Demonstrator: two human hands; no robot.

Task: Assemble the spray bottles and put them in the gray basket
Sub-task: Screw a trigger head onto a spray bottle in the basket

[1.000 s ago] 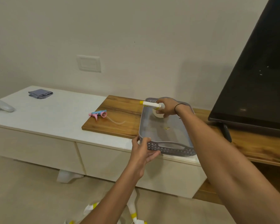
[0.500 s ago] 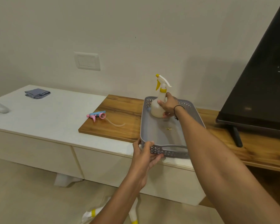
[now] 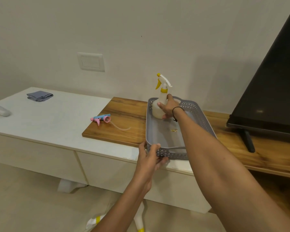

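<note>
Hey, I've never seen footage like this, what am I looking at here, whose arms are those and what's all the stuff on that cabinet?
There is no machine here. The single picture comes from a camera worn on a person's head, looking forward and down, so the two arms are that person's own. The right hand grips a spray bottle with a yellow and white trigger top, standing upright at the far end of a gray basket. The left hand holds the basket's near rim. The basket rests on a low white cabinet with a wooden board. On the board lies a loose pink and blue spray head with its tube. A folded gray cloth lies farther left, and a dark television stands to the right.
</note>
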